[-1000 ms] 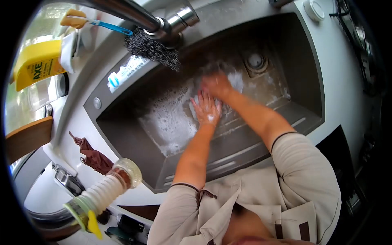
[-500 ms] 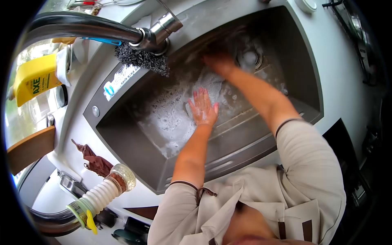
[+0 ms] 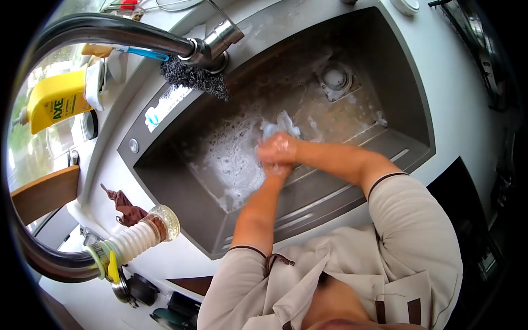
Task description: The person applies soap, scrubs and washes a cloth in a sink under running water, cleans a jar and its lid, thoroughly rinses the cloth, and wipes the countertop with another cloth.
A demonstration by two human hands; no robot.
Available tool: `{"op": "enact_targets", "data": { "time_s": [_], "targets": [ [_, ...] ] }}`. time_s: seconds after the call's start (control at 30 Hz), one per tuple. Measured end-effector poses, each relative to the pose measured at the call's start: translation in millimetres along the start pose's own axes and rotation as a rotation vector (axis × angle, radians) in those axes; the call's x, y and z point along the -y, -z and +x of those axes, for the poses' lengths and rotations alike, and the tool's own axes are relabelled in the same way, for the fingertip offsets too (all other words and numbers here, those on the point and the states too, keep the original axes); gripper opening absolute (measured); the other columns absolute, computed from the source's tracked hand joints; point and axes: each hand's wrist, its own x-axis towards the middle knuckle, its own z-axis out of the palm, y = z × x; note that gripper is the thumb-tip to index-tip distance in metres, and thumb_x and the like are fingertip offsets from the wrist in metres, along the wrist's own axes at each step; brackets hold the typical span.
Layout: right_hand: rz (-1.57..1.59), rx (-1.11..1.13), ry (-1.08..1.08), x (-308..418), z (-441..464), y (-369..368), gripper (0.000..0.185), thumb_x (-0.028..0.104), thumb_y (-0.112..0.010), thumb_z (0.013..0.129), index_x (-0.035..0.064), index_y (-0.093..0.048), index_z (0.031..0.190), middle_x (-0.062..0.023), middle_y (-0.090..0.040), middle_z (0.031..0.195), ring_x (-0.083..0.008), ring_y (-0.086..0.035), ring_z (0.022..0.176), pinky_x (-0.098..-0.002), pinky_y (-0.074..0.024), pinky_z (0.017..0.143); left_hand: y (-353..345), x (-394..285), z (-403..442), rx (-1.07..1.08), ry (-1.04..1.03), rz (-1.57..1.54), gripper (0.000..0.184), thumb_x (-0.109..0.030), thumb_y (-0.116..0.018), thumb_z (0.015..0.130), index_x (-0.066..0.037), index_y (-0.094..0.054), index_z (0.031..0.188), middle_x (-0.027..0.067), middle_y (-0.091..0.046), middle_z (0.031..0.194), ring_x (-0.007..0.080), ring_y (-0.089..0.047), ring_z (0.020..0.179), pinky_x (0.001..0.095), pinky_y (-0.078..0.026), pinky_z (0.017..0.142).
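Over the foamy floor of the dark sink [image 3: 181, 206], my right hand [image 3: 280, 147] lies across my left hand [image 3: 273, 166], fingers curled around it and a little blurred. Most of my left hand is covered, so its fingers do not show. Just beyond both hands is a whitish, soapy clump [image 3: 283, 124]; whether it is cloth or foam I cannot tell, nor whether a hand touches it. Suds [image 3: 234, 157] spread to the left of my hands.
A drain [image 3: 335, 78] with foam in it sits at the far right. The faucet [image 3: 206, 52] and a dark mesh scrubber [image 3: 192, 77] stand at the back rim. A yellow bottle [image 3: 58, 102] is left. A hose-like spout [image 3: 137, 239] hangs at lower left.
My right hand has come from near the drain toward me and left, onto my left hand. My left hand, spread flat before, is now mostly covered. The view has shifted slightly.
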Motion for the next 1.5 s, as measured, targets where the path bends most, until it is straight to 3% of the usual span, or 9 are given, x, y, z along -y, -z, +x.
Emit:
{"op": "enact_targets", "data": {
  "time_s": [0.17,0.37,0.5,0.6,0.63,0.77,1.0,1.23,1.5],
  "targets": [
    [-0.014,0.252,-0.179,-23,13,10,0.016,0.034,-0.058,0.082,0.0190,-0.062,0.086,-0.0074,-0.065,0.073,-0.0281,-0.063,0.066,-0.0433,-0.0520,0.068,36,-4,-43,-0.159,-0.029,-0.055,0.072,-0.044,-0.058,0.082,-0.007,-0.036,0.140,0.0090,-0.035,0.146,0.0283,-0.032,0.134,0.0527,-0.017,0.111],
    [-0.337,-0.210,-0.326,-36,-4,72,0.040,0.046,-0.065,0.076,0.0225,-0.064,0.108,-0.0141,-0.057,0.117,-0.0319,-0.057,0.103,-0.0443,-0.0473,0.083,43,11,-24,-0.307,-0.034,-0.201,0.090,-0.046,-0.067,0.074,0.002,-0.029,0.141,0.0202,-0.025,0.148,0.0363,-0.024,0.136,0.0535,-0.015,0.111],
    [0.217,0.026,-0.380,-23,-18,31,0.036,0.036,-0.066,0.075,0.0272,-0.065,0.110,-0.0154,-0.051,0.124,-0.0349,-0.048,0.115,-0.0494,-0.0366,0.097,53,-15,51,-0.564,0.256,-0.407,0.094,-0.053,-0.059,0.078,0.002,-0.022,0.144,0.0180,-0.018,0.152,0.0357,-0.011,0.141,0.0549,-0.003,0.113],
    [0.430,0.300,-0.343,21,-21,11,0.034,0.030,-0.063,0.077,0.0243,-0.066,0.110,-0.0178,-0.052,0.124,-0.0378,-0.049,0.114,-0.0476,-0.0384,0.097,40,-22,66,-0.251,0.397,0.178,0.086,-0.054,-0.048,0.084,-0.001,-0.020,0.145,0.0169,-0.013,0.154,0.0336,-0.003,0.143,0.0540,0.003,0.113],
    [-0.058,0.043,-0.179,19,-27,-35,0.029,0.028,-0.062,0.078,0.0193,-0.067,0.105,-0.0167,-0.054,0.119,-0.0359,-0.053,0.105,-0.0436,-0.0429,0.091,35,-16,61,-0.310,0.248,0.016,0.077,-0.051,-0.039,0.088,-0.003,-0.021,0.146,0.0171,-0.016,0.153,0.0328,-0.009,0.142,0.0547,0.001,0.113],
    [0.113,0.186,-0.173,0,26,5,0.022,0.024,-0.058,0.078,0.0110,-0.066,0.094,-0.0138,-0.060,0.103,-0.0291,-0.058,0.099,-0.0444,-0.0429,0.090,56,-20,62,-0.013,0.249,-0.115,0.078,-0.049,-0.043,0.085,-0.003,-0.023,0.144,0.0189,-0.021,0.150,0.0364,-0.016,0.139,0.0595,-0.005,0.110],
    [0.320,-0.159,-0.011,13,-28,22,0.015,0.021,-0.062,0.073,0.0088,-0.064,0.082,-0.0114,-0.062,0.080,-0.0307,-0.063,0.080,-0.0422,-0.0498,0.077,26,-15,64,-0.157,0.239,0.535,0.085,-0.049,-0.048,0.083,-0.006,-0.012,0.148,0.0157,-0.004,0.155,0.0358,-0.007,0.142,0.0607,-0.004,0.110],
    [-0.035,0.641,-0.215,-15,25,50,0.028,0.031,-0.053,0.083,0.0081,-0.067,0.092,-0.0126,-0.068,0.088,-0.0288,-0.066,0.076,-0.0400,-0.0535,0.077,77,-30,60,-0.115,0.224,-0.053,0.083,-0.049,-0.051,0.083,-0.001,-0.024,0.144,0.0139,-0.010,0.155,0.0324,-0.007,0.143,0.0565,-0.003,0.112],
    [0.167,0.122,-0.412,-96,40,26,0.037,0.042,-0.042,0.091,0.0120,-0.063,0.094,-0.0133,-0.067,0.093,-0.0304,-0.066,0.085,-0.0438,-0.0523,0.076,77,-32,55,-0.130,0.255,-0.086,0.083,-0.048,-0.053,0.081,-0.001,-0.024,0.143,0.0143,-0.018,0.153,0.0332,-0.013,0.141,0.0564,-0.004,0.112]
  ]
}}
